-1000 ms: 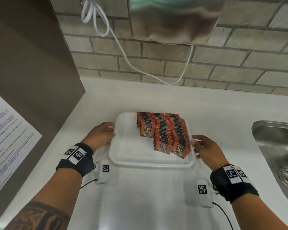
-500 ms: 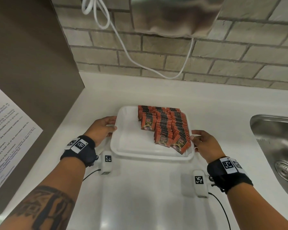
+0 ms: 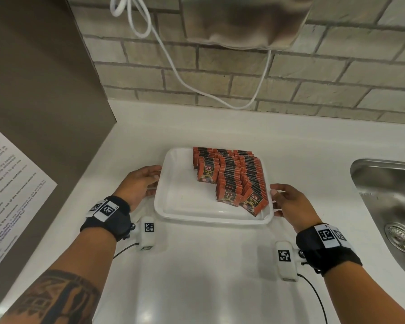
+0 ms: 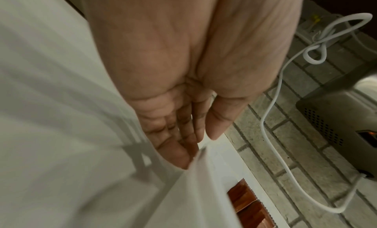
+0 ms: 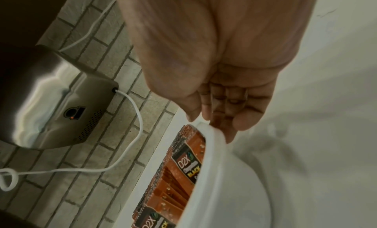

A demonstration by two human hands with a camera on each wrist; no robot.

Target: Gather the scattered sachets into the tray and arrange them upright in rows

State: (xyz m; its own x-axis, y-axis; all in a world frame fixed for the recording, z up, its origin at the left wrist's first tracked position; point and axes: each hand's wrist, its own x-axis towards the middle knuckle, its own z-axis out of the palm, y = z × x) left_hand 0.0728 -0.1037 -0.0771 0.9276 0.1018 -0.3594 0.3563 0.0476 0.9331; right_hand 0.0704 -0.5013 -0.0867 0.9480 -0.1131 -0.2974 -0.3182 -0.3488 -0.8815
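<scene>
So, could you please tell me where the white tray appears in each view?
Head: tray in the middle of the counter, between the left hand and right hand, which hold its rims.
Left wrist: tray bottom centre, rim at the fingertips.
Right wrist: tray bottom centre-right, rim at the fingertips.
Shared landmark: the white cable on the brick wall.

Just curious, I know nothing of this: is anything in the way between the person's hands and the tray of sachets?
Nothing visible. The left hand holds the tray by its left rim, the right hand by its right rim; the sachets stand inside, toward the right.
</scene>
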